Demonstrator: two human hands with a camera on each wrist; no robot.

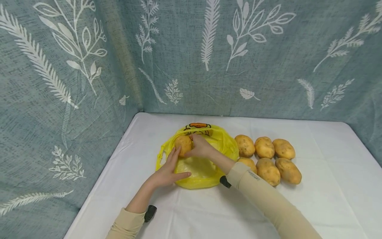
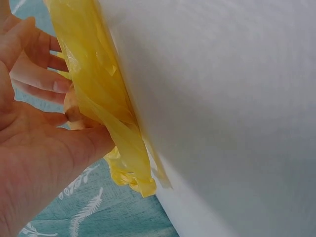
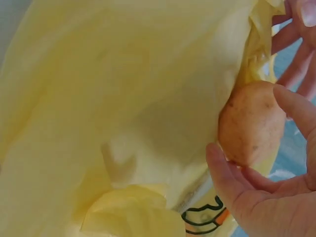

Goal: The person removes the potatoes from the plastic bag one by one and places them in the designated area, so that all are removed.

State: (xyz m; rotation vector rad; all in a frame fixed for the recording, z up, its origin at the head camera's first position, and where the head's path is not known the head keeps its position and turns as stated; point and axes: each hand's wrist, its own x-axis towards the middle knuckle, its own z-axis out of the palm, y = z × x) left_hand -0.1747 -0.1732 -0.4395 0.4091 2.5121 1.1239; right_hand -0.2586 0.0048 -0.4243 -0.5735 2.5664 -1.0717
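A yellow plastic bag (image 1: 198,184) lies spread on the table with its mouth open. My right hand (image 1: 203,146) reaches across it and grips a potato (image 1: 183,143) over the bag's left side. In the right wrist view, thumb and fingers hold this potato (image 3: 252,123) at its sides, against the yellow plastic. At the bag's left rim is my left hand (image 1: 167,173), its fingers extended toward the potato and thumb spread over the bag. The left wrist view shows the left thumb against the bag's crumpled edge (image 2: 131,180); the plastic hides much of the potato.
Two rows of potatoes sit right of the bag, among them a back-row potato (image 1: 264,147) and a front-row potato (image 1: 288,170). My right forearm passes over the nearest ones. A white cloth (image 1: 325,199) covers the table, with a patterned blue-green curtain (image 1: 191,83) behind and at left.
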